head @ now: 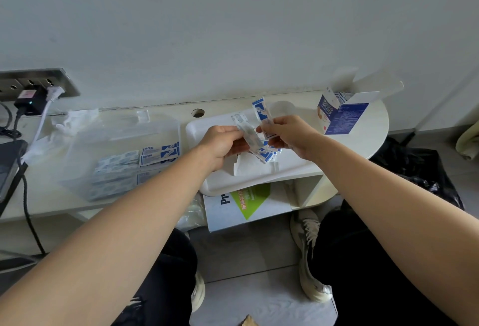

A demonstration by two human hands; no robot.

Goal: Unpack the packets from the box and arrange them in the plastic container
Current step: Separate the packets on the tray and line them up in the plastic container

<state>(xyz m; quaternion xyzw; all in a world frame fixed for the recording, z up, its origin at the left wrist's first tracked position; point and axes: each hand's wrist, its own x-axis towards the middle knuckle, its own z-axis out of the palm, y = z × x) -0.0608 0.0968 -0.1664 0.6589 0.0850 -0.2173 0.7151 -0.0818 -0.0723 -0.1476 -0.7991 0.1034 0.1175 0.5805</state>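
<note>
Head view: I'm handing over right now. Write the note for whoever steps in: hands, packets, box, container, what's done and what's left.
Hands: left hand grips a strip of packets; right hand pinches a blue-and-white packet. Both hands are above the white tray.
Box: open at the back right, with packets showing inside.
Done: stored packets lie in rows in the clear plastic container on the left.
Left: place the held packets, empty the box, finish arranging.
</note>
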